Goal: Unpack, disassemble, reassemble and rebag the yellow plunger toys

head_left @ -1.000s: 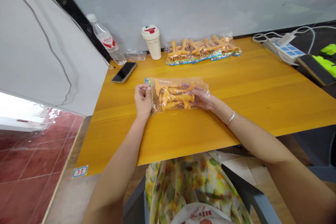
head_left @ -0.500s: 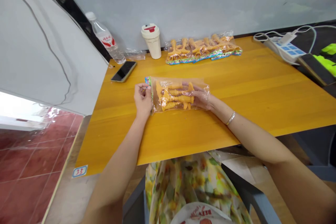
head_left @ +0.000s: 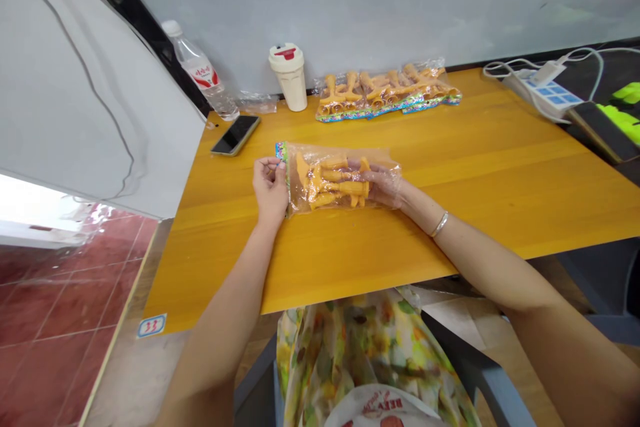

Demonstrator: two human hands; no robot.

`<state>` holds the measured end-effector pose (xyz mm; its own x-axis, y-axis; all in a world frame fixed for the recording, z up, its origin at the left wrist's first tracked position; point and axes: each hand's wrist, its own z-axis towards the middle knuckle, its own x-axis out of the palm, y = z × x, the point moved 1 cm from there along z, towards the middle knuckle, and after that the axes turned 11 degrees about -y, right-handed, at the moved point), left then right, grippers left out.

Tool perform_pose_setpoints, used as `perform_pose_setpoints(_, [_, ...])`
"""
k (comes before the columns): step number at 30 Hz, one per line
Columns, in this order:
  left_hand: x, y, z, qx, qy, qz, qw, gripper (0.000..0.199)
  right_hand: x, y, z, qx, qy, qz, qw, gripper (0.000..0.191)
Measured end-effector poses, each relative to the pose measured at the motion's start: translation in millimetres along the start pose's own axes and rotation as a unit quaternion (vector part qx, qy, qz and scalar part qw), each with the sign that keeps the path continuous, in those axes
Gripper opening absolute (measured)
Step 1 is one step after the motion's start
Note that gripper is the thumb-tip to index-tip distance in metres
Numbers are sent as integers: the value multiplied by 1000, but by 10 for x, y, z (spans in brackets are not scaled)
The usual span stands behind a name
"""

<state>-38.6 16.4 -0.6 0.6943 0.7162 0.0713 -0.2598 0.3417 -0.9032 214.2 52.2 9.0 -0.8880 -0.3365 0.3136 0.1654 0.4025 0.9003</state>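
A clear plastic bag lies across the middle of the wooden table, its printed blue and green edge on the left. Inside it are several orange plastic pieces. My left hand pinches the printed edge between thumb and fingers. My right hand is inside the bag from its right end, its fingers closed around the right ends of the orange pieces; the plastic partly veils them.
Along the back of the table stand a water bottle and a cream cup, beside several filled bags. A phone lies at the left, a power strip with cables at the back right.
My left hand has shifted very slightly left with the bag's printed edge. The orange pieces and my right hand are almost unmoved.
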Motion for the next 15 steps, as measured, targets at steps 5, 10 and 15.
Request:
perform_pose_setpoints(5, [-7,-13,16,-9,-7,8,1000,14,-29,1,21,8,-4,9,1000,46])
perform_pose_setpoints(10, [-5,-12,19,-3,-8,5,1000,11,33,40,-16,13,-19,38,999,41])
perform_pose_setpoints(15, [0,2,15,-9,-5,-9,1000,10,71,93,-78,-4,8,25,1000,39])
